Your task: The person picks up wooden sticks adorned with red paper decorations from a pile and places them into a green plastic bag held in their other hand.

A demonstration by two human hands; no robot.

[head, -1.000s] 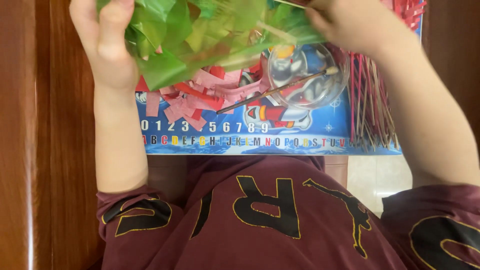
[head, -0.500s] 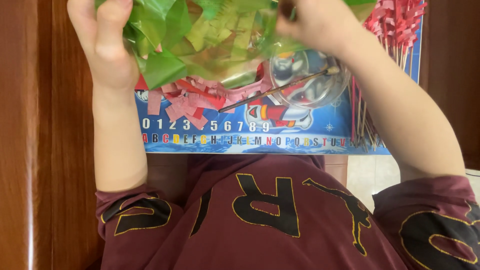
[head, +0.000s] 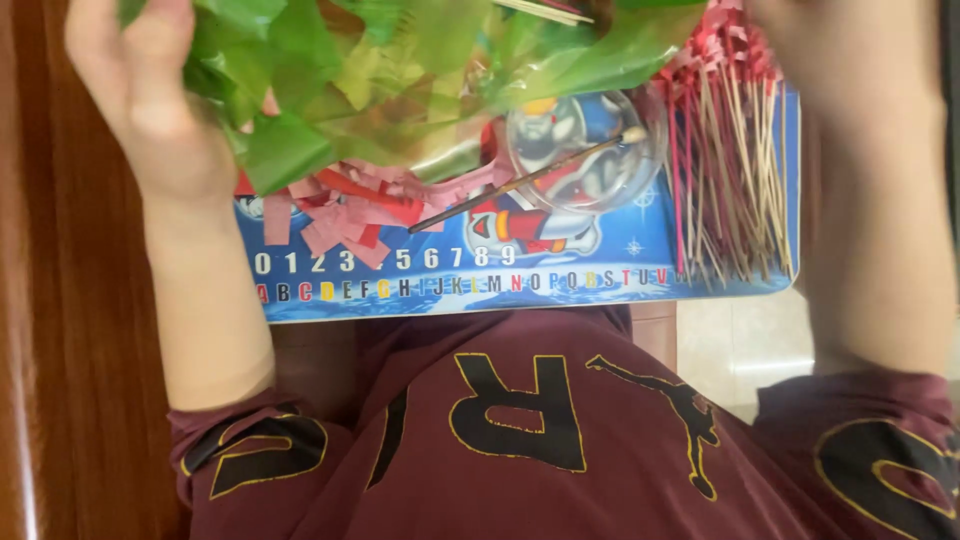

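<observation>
Here, at the far left, a strip of dark wooden bench runs down the frame. Beside it the left hand is raised, its fingers curled onto the edge of a bunch of crumpled green paper, which it grips near the top of the view. Under the green paper, torn pink and red paper scraps lie on a blue printed board. Further right, a clear round dish sits on the board, with a thin paintbrush resting across its rim. Next comes a bundle of thin wooden skewers, some tipped with red paper, lying on the board's right end. At the far right, the right hand is cut off by the top edge; whether it grips anything cannot be told.
</observation>
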